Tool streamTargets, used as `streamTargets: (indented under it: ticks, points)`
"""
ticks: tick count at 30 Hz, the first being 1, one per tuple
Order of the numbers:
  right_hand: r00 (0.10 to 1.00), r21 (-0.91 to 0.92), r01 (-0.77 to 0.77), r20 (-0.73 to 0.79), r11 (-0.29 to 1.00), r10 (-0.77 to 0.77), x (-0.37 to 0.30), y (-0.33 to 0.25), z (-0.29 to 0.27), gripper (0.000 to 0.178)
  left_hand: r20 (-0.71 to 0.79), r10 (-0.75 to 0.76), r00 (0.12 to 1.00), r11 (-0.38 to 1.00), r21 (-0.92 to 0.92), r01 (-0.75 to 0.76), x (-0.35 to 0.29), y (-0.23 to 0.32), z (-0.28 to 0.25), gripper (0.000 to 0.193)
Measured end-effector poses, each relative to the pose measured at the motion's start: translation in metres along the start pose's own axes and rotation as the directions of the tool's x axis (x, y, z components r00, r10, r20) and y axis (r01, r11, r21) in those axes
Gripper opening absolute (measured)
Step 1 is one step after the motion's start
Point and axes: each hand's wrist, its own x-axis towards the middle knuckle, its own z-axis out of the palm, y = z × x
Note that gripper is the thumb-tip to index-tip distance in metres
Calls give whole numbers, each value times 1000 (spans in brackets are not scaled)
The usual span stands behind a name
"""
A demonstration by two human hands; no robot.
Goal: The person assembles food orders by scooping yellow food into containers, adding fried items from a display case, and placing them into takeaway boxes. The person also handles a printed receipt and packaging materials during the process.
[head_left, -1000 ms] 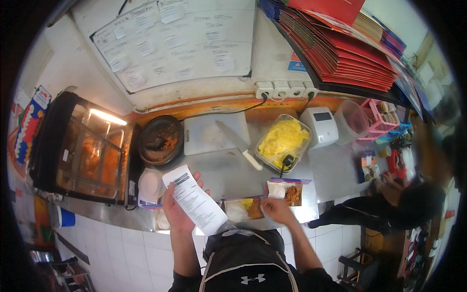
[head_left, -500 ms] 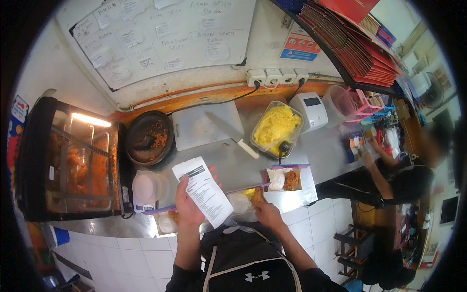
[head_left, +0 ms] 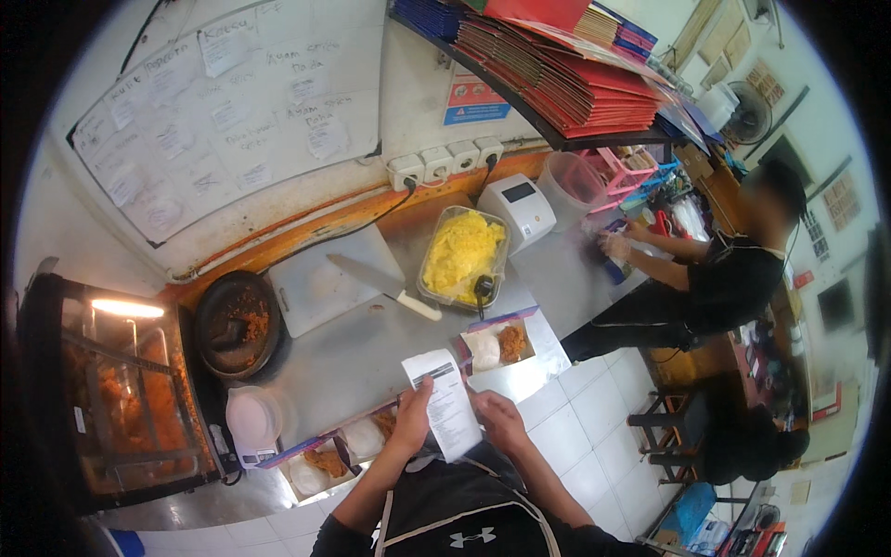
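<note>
- Steel counter (head_left: 353, 367) first: the open meal boxes sit right along its front edge, so I reckon one careless sleeve or hip could tip one onto the floor.
- Plastic tub (head_left: 502, 260) of yellow food, maybe scrambled egg: no lid that I can see, so anything flicked across the counter could land in it.
- Cardboard meal boxes: the right one (head_left: 501, 319) holds fried chicken (head_left: 511, 343) and a white mound, probably rice. The two on the left (head_left: 297, 447) are near the left forearm, and swinging that arm out could catch a flap.
- Kitchen knife (head_left: 371, 278): blade lying on the cutting board (head_left: 320, 302), handle sticking past it. Reach over without looking and it could get knocked round, imo.
- Left hand (head_left: 414, 413): thumb on the front, pinching the printed receipt by its left side. Right hand (head_left: 499, 418): fingers curled by the opposite edge; can't tell if they're gripping.
- Receipt (head_left: 445, 408): up in front of the apron, over the counter's edge. Two-sided tugging might rip it; a loose pinch might drop it.
- Black spoon (head_left: 484, 286): its handle pokes out of the tub, so a snag could fling egg.
</note>
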Motion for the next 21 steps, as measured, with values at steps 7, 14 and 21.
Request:
streamTargets:
  ticks: [7,14,21]
  points:
    - [979,-345,69,-155,936,-129,-8,-8,-25,8,60,-123,991,966,235,105,13,-38,15,46]
    - [777,-344,255,-484,904,-404,24,-13,-124,12,269,150,951,567,765,-305,52,-87,40,44]
    - [661,-462,181,-596,868,-456,70,4,-283,14,404,222,887,-348,883,-315,132,-169,107,31]
